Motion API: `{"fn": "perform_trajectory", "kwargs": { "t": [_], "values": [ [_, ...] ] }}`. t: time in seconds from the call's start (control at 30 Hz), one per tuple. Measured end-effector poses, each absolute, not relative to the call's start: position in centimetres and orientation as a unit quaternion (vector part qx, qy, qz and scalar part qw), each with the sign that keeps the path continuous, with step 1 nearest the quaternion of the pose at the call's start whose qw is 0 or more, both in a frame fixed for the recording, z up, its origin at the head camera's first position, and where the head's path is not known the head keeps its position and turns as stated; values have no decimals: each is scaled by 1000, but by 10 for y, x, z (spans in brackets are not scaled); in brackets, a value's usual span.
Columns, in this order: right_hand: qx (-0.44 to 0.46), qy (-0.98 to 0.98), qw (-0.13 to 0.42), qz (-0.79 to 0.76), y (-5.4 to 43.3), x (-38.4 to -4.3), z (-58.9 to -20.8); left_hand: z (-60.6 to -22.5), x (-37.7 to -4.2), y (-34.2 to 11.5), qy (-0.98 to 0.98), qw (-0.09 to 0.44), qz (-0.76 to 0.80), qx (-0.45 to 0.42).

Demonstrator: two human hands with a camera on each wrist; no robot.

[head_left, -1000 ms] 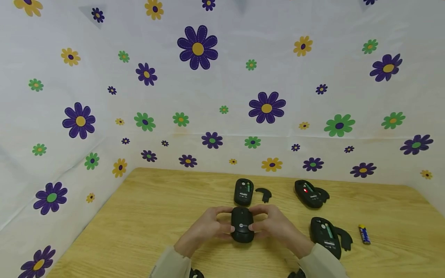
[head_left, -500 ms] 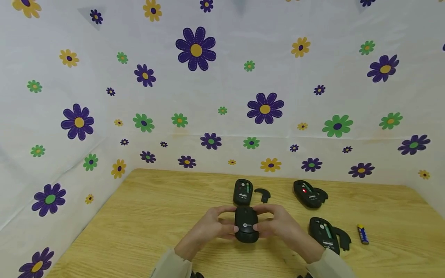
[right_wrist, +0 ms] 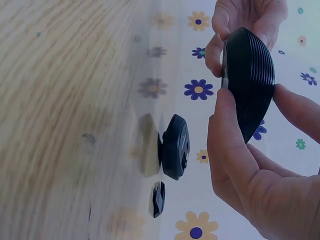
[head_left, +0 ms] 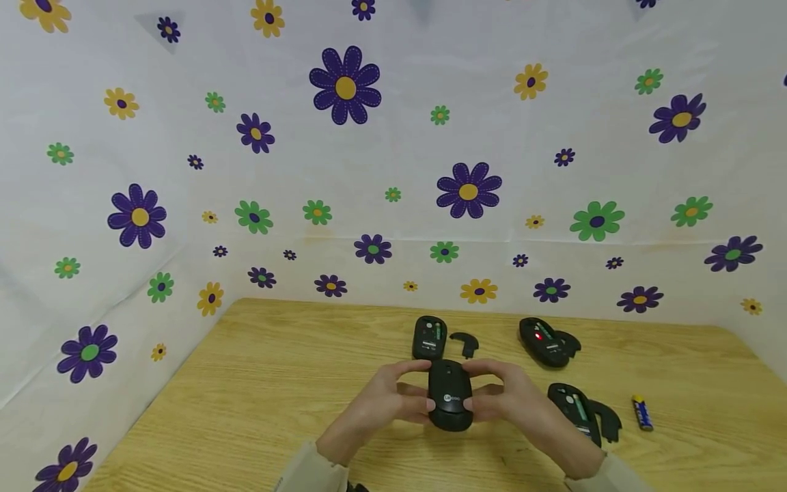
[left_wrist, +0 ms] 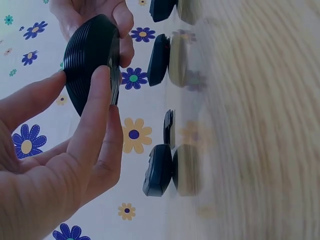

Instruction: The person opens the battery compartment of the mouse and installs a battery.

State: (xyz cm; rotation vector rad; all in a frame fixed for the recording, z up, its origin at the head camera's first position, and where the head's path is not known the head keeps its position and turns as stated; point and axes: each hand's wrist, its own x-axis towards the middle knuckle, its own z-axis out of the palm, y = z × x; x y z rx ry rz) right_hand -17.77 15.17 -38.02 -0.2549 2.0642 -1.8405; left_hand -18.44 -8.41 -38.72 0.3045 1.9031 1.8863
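Observation:
A black computer mouse (head_left: 451, 395) with a round pale logo is held top side up between both hands, above the table. My left hand (head_left: 387, 402) pinches its left side, thumb toward the front, fingers curled at the far edge and beneath. From the other side my right hand (head_left: 516, 403) grips it in the same way. Both wrist views show the ribbed side of this mouse (left_wrist: 92, 55) and the fingertips along its underside. What the underside looks like is mostly hidden.
Beyond the hands lies an upturned mouse (head_left: 429, 338) beside a loose battery cover (head_left: 468, 344). To the right are a red-lit upturned mouse (head_left: 544, 345), another upturned mouse (head_left: 574, 408) with a battery cover (head_left: 609, 419), and a blue-and-yellow battery (head_left: 642, 413). A flowered sheet (head_left: 393, 137) backs the wooden table (head_left: 277, 369).
Both hands have shifted a little to the right, carrying the mouse with them. Their grip looks the same, and the things lying on the table have stayed put.

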Motion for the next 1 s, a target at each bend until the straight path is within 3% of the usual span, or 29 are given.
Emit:
{"fn": "perform_trajectory", "kwargs": {
  "t": [0.37, 0.77, 1.0],
  "values": [
    [-42, 756, 165, -633, 159, -170, -376, -385, -180, -75, 695, 190, 677, 151],
    [-73, 719, 173, -669, 168, -170, -376, -382, -179, -77, 696, 201, 665, 180],
    [-90, 728, 181, -655, 170, -168, -375, -383, -179, -75, 706, 177, 662, 178]
  ]
}}
